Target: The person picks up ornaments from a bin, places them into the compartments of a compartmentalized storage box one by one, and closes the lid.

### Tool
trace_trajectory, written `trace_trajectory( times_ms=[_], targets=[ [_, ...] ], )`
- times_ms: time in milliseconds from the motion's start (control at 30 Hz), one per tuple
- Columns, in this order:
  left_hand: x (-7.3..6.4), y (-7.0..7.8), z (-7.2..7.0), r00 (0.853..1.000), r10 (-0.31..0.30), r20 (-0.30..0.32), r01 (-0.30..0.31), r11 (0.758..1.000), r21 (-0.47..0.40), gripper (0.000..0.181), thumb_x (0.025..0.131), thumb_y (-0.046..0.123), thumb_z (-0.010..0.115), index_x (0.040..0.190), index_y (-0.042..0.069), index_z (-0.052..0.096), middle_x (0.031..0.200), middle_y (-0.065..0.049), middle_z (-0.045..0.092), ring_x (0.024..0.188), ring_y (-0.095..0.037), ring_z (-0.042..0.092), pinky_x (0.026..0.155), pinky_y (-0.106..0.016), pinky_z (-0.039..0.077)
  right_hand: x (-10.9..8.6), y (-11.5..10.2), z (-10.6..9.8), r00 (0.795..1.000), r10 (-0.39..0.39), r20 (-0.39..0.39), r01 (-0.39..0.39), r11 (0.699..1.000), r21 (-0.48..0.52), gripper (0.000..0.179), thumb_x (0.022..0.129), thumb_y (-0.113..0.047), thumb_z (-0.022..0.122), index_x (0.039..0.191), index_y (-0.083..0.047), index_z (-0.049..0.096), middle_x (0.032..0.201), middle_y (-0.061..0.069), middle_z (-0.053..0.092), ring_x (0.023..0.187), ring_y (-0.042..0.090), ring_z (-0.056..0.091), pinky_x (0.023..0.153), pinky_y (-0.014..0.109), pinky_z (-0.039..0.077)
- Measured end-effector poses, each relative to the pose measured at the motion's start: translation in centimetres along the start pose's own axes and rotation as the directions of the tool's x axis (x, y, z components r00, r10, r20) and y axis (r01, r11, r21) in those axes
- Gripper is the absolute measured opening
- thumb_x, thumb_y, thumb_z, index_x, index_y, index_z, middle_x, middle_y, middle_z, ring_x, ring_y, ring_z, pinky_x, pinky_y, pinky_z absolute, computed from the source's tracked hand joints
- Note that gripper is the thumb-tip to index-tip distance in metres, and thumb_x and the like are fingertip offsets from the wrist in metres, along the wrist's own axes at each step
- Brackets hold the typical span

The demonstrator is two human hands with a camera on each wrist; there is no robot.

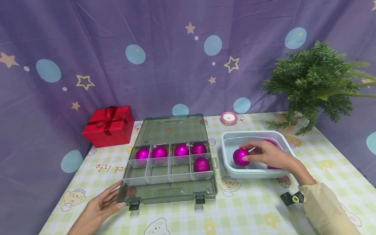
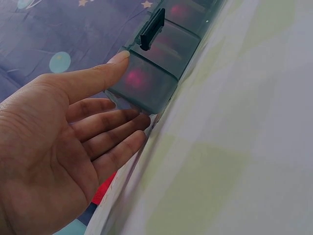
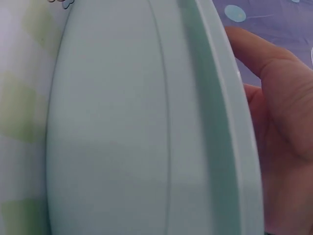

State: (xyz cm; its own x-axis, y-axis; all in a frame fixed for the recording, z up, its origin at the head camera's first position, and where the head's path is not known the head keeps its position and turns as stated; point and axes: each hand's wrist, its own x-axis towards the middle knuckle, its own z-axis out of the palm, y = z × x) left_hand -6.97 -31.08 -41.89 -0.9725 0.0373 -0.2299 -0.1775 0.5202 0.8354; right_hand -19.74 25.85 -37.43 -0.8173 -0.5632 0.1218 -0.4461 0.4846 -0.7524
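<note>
A magenta Christmas ball [image 1: 241, 157] is pinched between the thumb and fingers of my right hand [image 1: 265, 155], inside the pale blue plastic tub [image 1: 232, 170]. More magenta balls [image 1: 271, 142] show partly behind and under that hand. In the right wrist view the tub wall [image 3: 117, 117] hides the fingertips and the ball. My left hand [image 1: 101, 206], fingers fairly straight, touches the near left corner of the grey translucent compartment box [image 1: 167, 195]. Its thumb lies at the front corner in the left wrist view. Several magenta balls, smooth and glittery [image 1: 201, 164], sit in the box's compartments; its lid [image 1: 173, 130] lies back.
A red gift box [image 1: 108, 130] with a ribbon stands at the back left. Behind the tub are a roll of pink ribbon [image 1: 228, 118] and a small artificial Christmas tree [image 1: 311, 81]. A patterned tablecloth [image 1: 241, 209] covers the table, before a purple curtain [image 1: 164, 85].
</note>
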Motion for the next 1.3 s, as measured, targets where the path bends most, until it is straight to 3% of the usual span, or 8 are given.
trace_trajectory(
  times_ms=[267,500,900,1033,1300],
  targets=[
    [0.1,0.1,0.0,0.999,-0.04,-0.006,0.04,0.999,0.036,0.084,0.097,0.031,0.076,0.163,0.005,0.031,0.157,-0.029,0.04,0.139,-0.047,0.046,0.1,-0.039,0.055,0.4,-1.1,0.0,0.996,-0.012,-0.091,0.014,0.999,0.028,0.037,0.094,-0.015,0.079,0.128,-0.004,0.07,0.116,0.005,0.073,0.101,0.02,0.072,0.084,0.029,0.06],
    [0.2,0.2,-0.1,0.998,-0.067,-0.003,0.067,0.996,0.054,0.086,0.097,0.036,0.075,0.163,0.006,0.029,0.157,-0.03,0.039,0.14,-0.046,0.044,0.103,-0.043,0.052,1.0,-1.8,0.0,0.993,-0.014,-0.119,0.024,0.996,0.084,0.039,0.094,-0.015,0.079,0.131,-0.007,0.068,0.118,0.006,0.073,0.104,0.02,0.072,0.086,0.031,0.06],
    [0.2,0.1,-0.1,0.998,-0.061,-0.004,0.061,0.997,0.051,0.085,0.097,0.034,0.075,0.163,0.005,0.03,0.154,-0.031,0.042,0.139,-0.046,0.046,0.103,-0.042,0.052,2.5,-3.2,0.9,0.994,-0.017,-0.107,0.033,0.988,0.152,0.042,0.095,-0.016,0.079,0.134,-0.01,0.067,0.119,0.005,0.072,0.107,0.02,0.072,0.087,0.034,0.061],
    [0.2,0.1,-0.1,0.998,-0.068,-0.003,0.068,0.996,0.052,0.085,0.098,0.035,0.074,0.163,0.005,0.029,0.155,-0.032,0.041,0.14,-0.046,0.045,0.104,-0.042,0.052,3.4,-3.5,1.5,0.994,-0.05,-0.095,0.065,0.983,0.172,0.04,0.096,-0.012,0.077,0.134,-0.007,0.066,0.12,0.007,0.072,0.108,0.022,0.071,0.089,0.034,0.06],
    [0.2,0.2,-0.1,0.997,-0.072,-0.004,0.073,0.997,0.04,0.086,0.097,0.035,0.075,0.164,0.006,0.029,0.154,-0.031,0.042,0.14,-0.045,0.046,0.103,-0.04,0.053,5.0,-4.3,2.7,0.995,-0.07,-0.071,0.081,0.983,0.168,0.041,0.095,-0.013,0.078,0.134,-0.007,0.066,0.126,0.008,0.069,0.11,0.022,0.07,0.092,0.035,0.059]
  ],
)
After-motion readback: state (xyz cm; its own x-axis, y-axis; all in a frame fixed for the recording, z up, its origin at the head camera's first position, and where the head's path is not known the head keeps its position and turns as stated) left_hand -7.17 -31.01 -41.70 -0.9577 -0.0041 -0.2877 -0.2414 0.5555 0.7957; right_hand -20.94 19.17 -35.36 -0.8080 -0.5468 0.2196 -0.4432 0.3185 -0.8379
